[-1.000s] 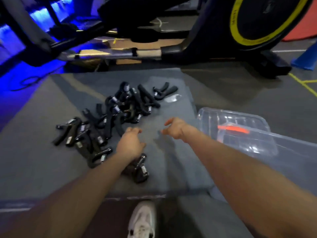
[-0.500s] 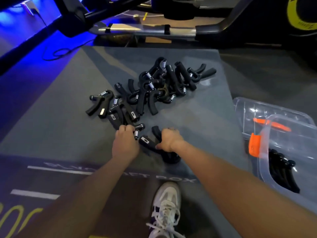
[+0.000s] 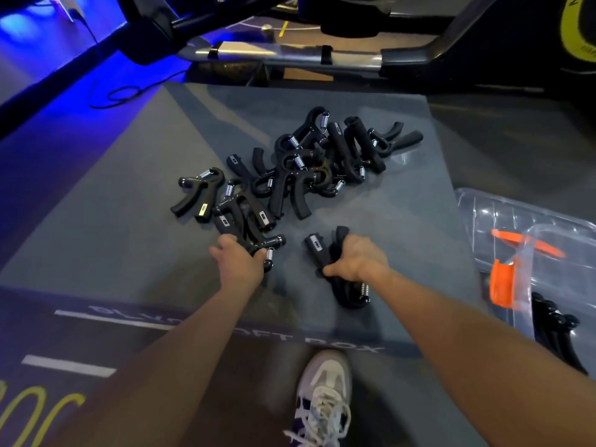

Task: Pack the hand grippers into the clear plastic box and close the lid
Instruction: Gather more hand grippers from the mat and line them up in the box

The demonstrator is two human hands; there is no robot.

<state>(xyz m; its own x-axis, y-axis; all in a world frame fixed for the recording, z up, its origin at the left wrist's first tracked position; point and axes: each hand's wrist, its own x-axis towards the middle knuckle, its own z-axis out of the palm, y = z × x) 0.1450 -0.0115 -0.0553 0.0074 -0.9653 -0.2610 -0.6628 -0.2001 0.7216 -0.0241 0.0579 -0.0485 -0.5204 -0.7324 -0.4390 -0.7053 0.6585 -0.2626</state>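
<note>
Left hand: the left hand (image 3: 239, 264) is down on the near edge of the pile, fingers curled round a black gripper (image 3: 266, 248) whose spring end pokes out to the right of the knuckles.
Right hand: the right hand (image 3: 358, 261) has a firm hold of its own gripper (image 3: 317, 250), thumb wrapped under, handles sticking up and away past the fingers, and the spring end (image 3: 363, 290) showing below the wrist. It may be holding more than one; the black shapes blur together there.
Pile: the loose hand grippers (image 3: 300, 166) lie in a tangled heap in the middle of the grey soft box (image 3: 129, 221), stretching from one lone piece at the left (image 3: 198, 196) to another at the far right (image 3: 395, 140).
Clear plastic box: the clear plastic box (image 3: 554, 285) sits off the right edge of the grey platform, lid not on, an orange latch (image 3: 501, 285) on its near wall, and a few black grippers (image 3: 554, 330) already inside.
Lid: a clear lid (image 3: 503, 214) lies just behind the box, with another orange clip (image 3: 509, 237) showing.
Below: a white shoe (image 3: 324, 398) stands on the floor between the two forearms.
Background: a dark exercise machine (image 3: 290, 56) runs across the far side, blue light to the left.
</note>
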